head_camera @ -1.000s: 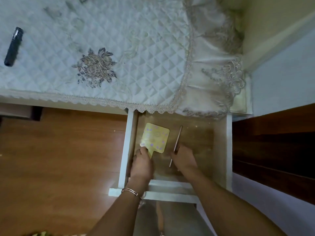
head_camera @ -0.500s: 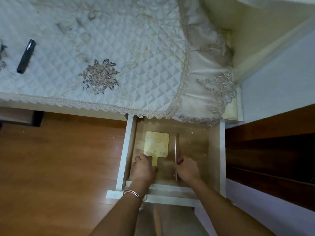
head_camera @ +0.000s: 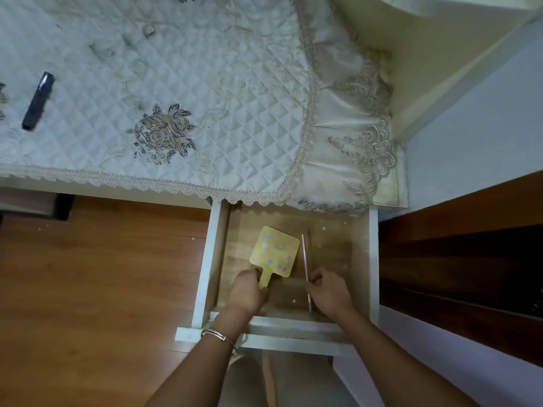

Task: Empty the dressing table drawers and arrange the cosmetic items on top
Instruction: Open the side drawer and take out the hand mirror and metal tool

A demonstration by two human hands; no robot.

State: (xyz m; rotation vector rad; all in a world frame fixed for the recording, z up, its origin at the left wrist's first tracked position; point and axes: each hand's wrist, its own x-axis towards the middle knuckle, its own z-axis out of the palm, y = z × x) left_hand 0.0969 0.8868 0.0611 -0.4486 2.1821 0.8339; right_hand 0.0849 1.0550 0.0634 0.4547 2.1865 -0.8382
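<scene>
Two hands in the drawer: your left hand grips the yellow mirror by its handle; your right hand pinches the slim metal stick, at 3 o'clock of the mirror. A black tube lies on the quilted cover, 10 o'clock of the drawer.

Soft, even light falls brightest on the quilted cloth beyond the drawer; right of the drawer lies deep shadow. Lines bow toward the frame edges, and detail is slightly soft.
</scene>
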